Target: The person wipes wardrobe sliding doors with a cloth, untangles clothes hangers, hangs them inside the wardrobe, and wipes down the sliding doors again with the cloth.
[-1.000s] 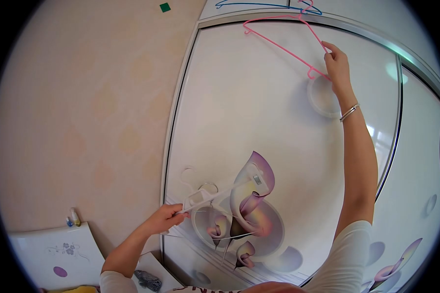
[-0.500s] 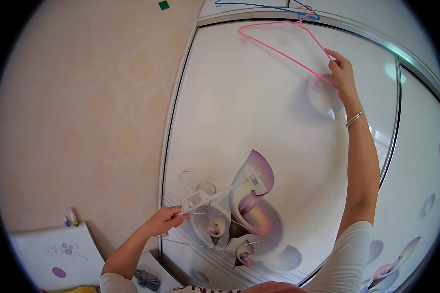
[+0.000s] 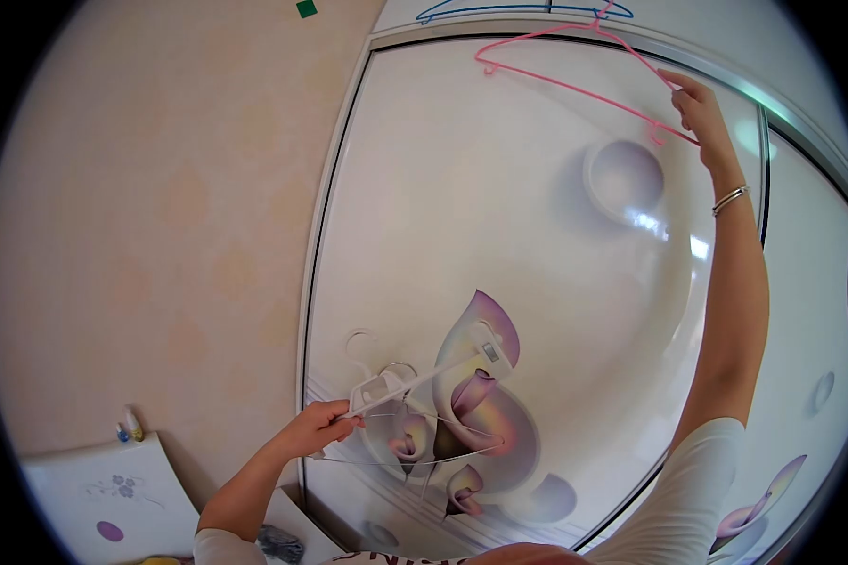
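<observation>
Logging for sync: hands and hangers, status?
Right hand: gripping pink hanger, high. Left hand: holding white hanger, low. Blue hanger overlaps pink's hook in view.

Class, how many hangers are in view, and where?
3 visible: a blue hanger at the top edge, a pink hanger in the right hand, a white hanger in the left hand. More may be hidden among the white parts.

Head cam, wide | fwd/down, near white door [image 3: 462, 188] | L hand [image 3: 322, 428], R hand [image 3: 705, 115] in view | edges prob. warped
</observation>
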A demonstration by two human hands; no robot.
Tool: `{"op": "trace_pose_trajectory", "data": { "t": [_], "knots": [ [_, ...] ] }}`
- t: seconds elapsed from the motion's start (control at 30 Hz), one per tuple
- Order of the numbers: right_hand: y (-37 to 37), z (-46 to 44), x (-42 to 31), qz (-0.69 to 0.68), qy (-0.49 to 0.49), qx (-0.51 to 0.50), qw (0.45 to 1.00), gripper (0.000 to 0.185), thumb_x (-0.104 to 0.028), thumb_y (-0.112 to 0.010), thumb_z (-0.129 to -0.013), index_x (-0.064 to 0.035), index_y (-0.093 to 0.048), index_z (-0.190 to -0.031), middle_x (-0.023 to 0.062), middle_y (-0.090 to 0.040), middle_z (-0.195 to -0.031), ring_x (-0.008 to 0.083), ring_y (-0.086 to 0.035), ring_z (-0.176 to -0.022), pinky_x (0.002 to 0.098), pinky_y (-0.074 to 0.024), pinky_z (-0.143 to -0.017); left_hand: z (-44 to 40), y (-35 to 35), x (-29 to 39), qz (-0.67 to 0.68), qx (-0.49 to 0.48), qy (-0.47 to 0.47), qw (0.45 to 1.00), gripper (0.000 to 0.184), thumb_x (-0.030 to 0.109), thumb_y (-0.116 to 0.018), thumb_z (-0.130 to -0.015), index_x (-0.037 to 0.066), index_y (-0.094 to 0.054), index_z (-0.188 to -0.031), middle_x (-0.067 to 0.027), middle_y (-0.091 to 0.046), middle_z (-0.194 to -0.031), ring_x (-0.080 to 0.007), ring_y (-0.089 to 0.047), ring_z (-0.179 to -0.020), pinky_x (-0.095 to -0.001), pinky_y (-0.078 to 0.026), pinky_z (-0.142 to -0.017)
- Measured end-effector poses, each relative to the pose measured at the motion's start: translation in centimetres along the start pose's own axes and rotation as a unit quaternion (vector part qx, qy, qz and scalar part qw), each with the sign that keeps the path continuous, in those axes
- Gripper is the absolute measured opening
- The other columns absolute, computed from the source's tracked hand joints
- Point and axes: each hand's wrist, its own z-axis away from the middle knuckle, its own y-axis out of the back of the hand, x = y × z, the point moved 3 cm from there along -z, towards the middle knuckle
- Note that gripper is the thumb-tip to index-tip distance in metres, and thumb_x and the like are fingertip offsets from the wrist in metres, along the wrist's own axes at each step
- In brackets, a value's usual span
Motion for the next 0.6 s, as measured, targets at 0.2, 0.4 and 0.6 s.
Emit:
{"op": "trace_pose_trajectory", "data": {
  "t": [0.2, 0.4, 0.6],
  "knots": [
    [3.5, -0.7, -1.7, 0.025, -0.01, -0.008, 1.0, 0.044, -0.009, -0.046, -0.08, -0.0077, -0.063, -0.121, -0.006, -0.039, -0.063, 0.0045, -0.032, -0.054, 0.0212, -0.0282, -0.049, 0.0, -0.3, -0.2, 0.022, 0.003, -0.024, 0.999, 0.014, 0.011, -0.053, -0.094, 0.002, -0.062, -0.1, 0.0005, -0.05, -0.063, -0.0057, -0.045, -0.057, -0.0228, -0.037, -0.052],
    [4.7, -0.9, -2.7, 0.096, -0.005, -0.047, 0.994, 0.043, -0.009, -0.045, -0.082, -0.0077, -0.063, -0.12, -0.0068, -0.036, -0.061, 0.0038, -0.028, -0.052, 0.0208, -0.0241, -0.047, -0.4, -0.3, 0.8, 0.049, 0.024, -0.006, 0.998, 0.015, 0.011, -0.052, -0.095, 0.001, -0.062, -0.094, 0.0015, -0.051, -0.063, -0.0039, -0.044, -0.056, -0.0205, -0.035, -0.05],
    [5.1, 0.0, -3.6, 0.094, -0.015, -0.037, 0.995, 0.041, -0.009, -0.045, -0.082, -0.008, -0.064, -0.118, -0.0071, -0.037, -0.062, 0.0039, -0.028, -0.052, 0.0205, -0.0244, -0.048, -0.8, -0.6, 1.4, 0.091, 0.036, -0.017, 0.995, 0.016, 0.014, -0.051, -0.097, 0.002, -0.06, -0.091, 0.0019, -0.049, -0.061, -0.0031, -0.039, -0.052, -0.0201, -0.031, -0.047]
  ]
}}
